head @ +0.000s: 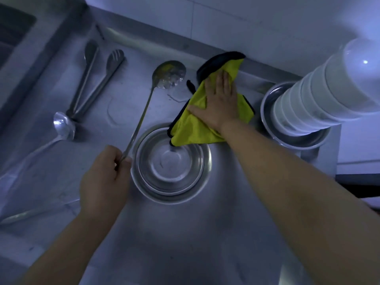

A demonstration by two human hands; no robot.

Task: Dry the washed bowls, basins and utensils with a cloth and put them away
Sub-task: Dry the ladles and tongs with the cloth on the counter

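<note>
Yellow cloth (191, 130), dark-edged: lay bunched on steel counter (185, 233) by the raised back edge, lower corner overhanging rim of nested steel basins (144, 188). Pressed down by right hand (221, 103), palm flat, fingers straight, thumb spread wide; nothing gripped.

Skimmer ladle (141, 118): long handle held near its end by left hand (104, 177), fingers curled round it. Perforated head lay on the counter just left of the cloth, beside small puddles.

Nested steel basins: stood upright on the counter between the two forearms.

Stack of white bowls (320, 89): rose tall out of a further steel basin (267, 112), right of the cloth.

Tongs (92, 83) and spoon (62, 124): lay well left of the skimmer, spoon bowl touching the tongs' hinge end.

Counter: stainless, dull, streaked with water. Backed by white tiled wall (226, 23). Lit dimly, bluish.

Dark recess (12, 27), upper left: cut off by frame edge, contents not made out. Second long handle (30, 212), lower left: blurred, working end not seen.
</note>
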